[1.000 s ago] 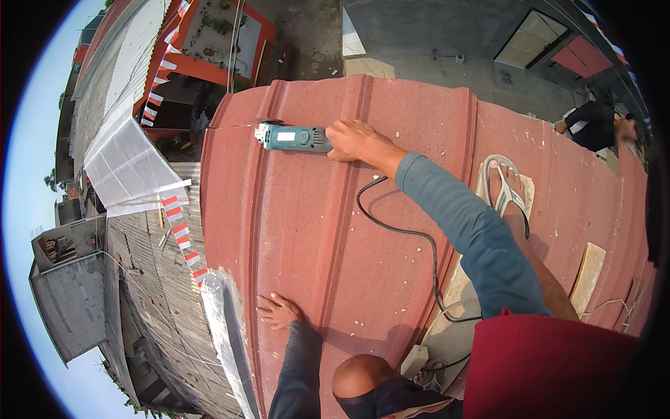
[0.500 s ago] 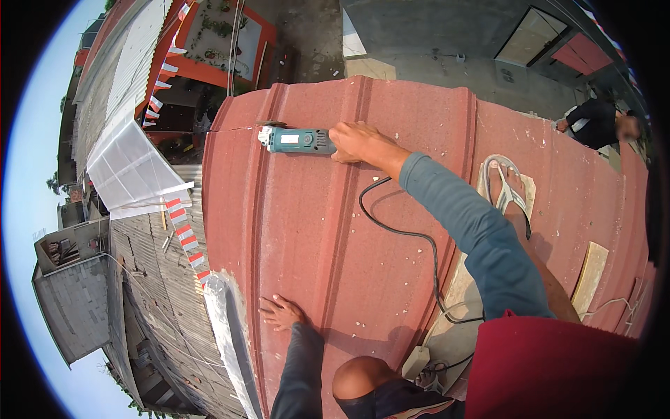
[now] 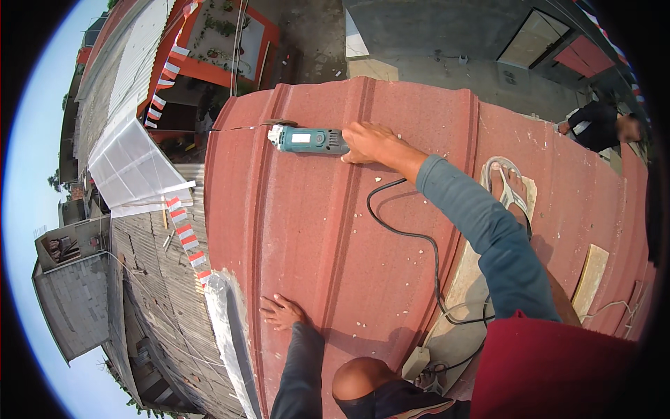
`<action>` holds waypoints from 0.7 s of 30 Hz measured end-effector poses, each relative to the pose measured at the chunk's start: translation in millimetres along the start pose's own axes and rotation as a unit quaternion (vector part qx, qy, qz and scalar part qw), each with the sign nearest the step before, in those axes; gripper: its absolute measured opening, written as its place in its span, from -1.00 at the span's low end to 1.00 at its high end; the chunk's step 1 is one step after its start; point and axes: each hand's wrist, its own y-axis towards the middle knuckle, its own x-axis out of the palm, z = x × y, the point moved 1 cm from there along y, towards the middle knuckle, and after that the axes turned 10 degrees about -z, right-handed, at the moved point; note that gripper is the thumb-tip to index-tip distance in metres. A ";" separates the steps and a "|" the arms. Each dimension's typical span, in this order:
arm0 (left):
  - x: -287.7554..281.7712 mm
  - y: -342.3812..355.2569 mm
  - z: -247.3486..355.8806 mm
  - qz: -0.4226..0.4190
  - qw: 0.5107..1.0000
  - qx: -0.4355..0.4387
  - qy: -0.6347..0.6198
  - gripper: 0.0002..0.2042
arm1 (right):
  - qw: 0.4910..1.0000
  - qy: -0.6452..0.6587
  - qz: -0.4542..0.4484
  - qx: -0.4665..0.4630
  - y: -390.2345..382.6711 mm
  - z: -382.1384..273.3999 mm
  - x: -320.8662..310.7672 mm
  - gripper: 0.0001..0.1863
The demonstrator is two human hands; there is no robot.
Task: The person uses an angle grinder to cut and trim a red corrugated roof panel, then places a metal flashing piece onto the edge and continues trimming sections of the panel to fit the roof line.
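Observation:
My right hand point(image 3: 370, 143) grips the body of a teal angle grinder point(image 3: 310, 140). Its disc point(image 3: 278, 122) is at the red ribbed roof sheeting point(image 3: 293, 202), at the end of a thin dark cut line point(image 3: 236, 128) running in from the sheet's left edge. A black cable point(image 3: 402, 233) loops from under my right arm across the sheet. My left hand point(image 3: 280, 311) lies open on the roofing lower down, near a silvery strip point(image 3: 230, 328). My sandalled foot point(image 3: 506, 183) rests on a pale board point(image 3: 460, 293).
A person point(image 3: 590, 129) in dark clothes is beside the roof at upper right. Below the far edge is a concrete yard point(image 3: 460, 70). A corrugated roof point(image 3: 146, 279) and red-white bunting point(image 3: 184, 230) lie left. A loose plank point(image 3: 590, 279) sits on the right.
The grinder and my right hand have moved a little to the right along the sheet, and the dark line behind the disc has lengthened. My left hand stays put.

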 end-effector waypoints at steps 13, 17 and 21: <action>0.2 -0.1 0.8 -0.012 1.000 0.004 -0.002 -0.43 | 0.999 -0.012 -0.035 0.023 -12.2 4.2 -11.3 -0.56; -1.7 4.0 -1.8 0.003 1.000 0.006 -0.001 -0.43 | 1.000 -0.014 -0.016 0.004 -12.0 2.7 -12.3 -0.55; -4.8 -5.6 3.0 -0.017 1.000 0.003 -0.006 -0.42 | 0.999 -0.012 -0.045 0.011 -14.3 7.5 -11.7 -0.56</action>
